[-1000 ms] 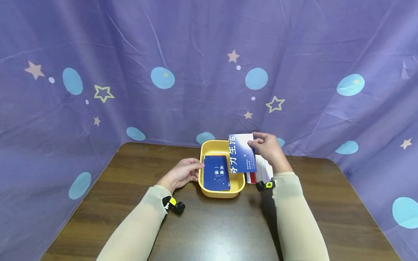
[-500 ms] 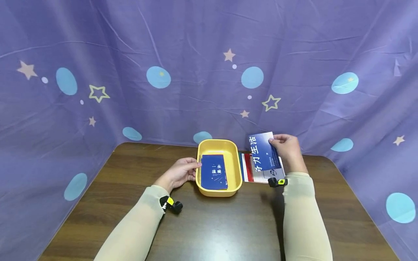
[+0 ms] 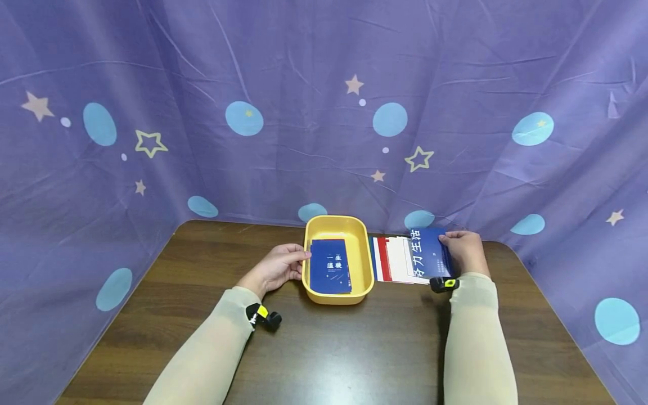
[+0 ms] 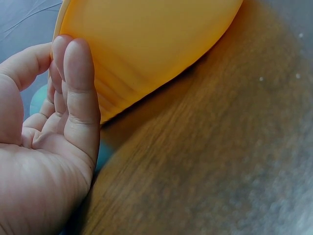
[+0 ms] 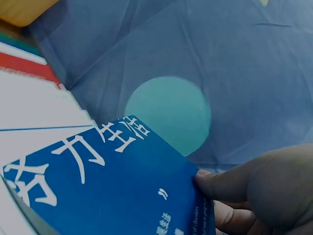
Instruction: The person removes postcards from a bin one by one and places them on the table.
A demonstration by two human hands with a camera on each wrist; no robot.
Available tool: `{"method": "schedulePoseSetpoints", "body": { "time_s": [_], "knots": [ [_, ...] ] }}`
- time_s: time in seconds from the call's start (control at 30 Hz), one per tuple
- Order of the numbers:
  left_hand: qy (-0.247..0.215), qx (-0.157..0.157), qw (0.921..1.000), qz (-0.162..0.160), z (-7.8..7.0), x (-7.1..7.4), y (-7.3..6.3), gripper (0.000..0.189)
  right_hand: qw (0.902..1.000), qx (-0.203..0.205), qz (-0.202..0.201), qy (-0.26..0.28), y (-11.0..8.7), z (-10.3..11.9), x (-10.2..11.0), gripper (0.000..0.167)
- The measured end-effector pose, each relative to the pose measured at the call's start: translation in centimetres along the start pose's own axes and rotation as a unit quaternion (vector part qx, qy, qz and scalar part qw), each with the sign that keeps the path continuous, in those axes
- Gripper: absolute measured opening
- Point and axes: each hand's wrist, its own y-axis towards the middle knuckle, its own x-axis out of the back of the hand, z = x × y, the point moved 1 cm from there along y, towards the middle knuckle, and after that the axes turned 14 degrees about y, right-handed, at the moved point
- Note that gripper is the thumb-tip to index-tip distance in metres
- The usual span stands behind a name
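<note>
My left hand (image 3: 275, 268) pinches the left rim of a yellow plastic basin (image 3: 362, 247), its thumb over the edge and its fingers against the outer wall. Inside the basin lie blue cards, the top card (image 3: 324, 275) printed with white characters. At the right, my right hand (image 3: 466, 250) grips the right edge of a blue card (image 3: 430, 253) with large white characters between thumb and fingers. That card overlaps the right end of a fanned row of cards (image 3: 400, 261) in white, red and green. In the right wrist view the thumb (image 5: 230, 183) presses on the card's corner.
A brown wooden table (image 3: 314, 354) bears everything. Behind it hangs a purple curtain (image 3: 304, 169) with stars and blue ovals, close to the table's back edge. The row of cards starts right beside the basin's right wall.
My right hand has carried the blue card from over the basin to the right and lowered it onto the row's right end. My left hand has kept its hold on the basin.
</note>
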Motion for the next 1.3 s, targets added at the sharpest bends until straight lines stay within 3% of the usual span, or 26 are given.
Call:
{"method": "schedulePoseSetpoints", "body": {
  "time_s": [0.2,0.33,0.53,0.63,0.83,1.13,1.3],
  "knots": [
    [0.000,-0.005,1.0000,0.001,-0.3,0.0,-0.1,0.012,0.9995,-0.032,0.004,0.006,1.0,-0.8,-0.8,0.039],
    [-0.001,-0.007,1.0000,0.002,-0.4,0.0,-0.3,0.012,0.9992,-0.036,0.015,-0.010,1.1,-1.0,-1.0,0.046],
    [-0.002,-0.006,1.0000,-0.001,-0.4,0.1,-0.3,0.014,0.9937,-0.024,0.059,-0.092,0.8,-1.0,-0.9,0.078],
    [-0.002,-0.005,1.0000,-0.001,-0.4,0.1,-0.3,0.014,0.9868,-0.008,0.068,-0.147,0.6,-0.9,-1.1,0.084],
    [0.002,-0.009,1.0000,0.002,-0.5,0.0,-0.3,0.012,0.9729,0.024,0.073,-0.218,-0.3,-0.3,-1.5,0.076],
    [-0.003,-0.005,1.0000,0.001,-0.4,0.0,-0.2,0.011,0.9693,0.009,0.079,-0.233,-1.1,0.3,-1.7,0.050],
    [-0.003,-0.003,1.0000,0.002,-0.3,-0.1,-0.2,0.012,0.9687,0.020,0.090,-0.231,-0.7,0.6,-1.4,0.046]
  ]
}}
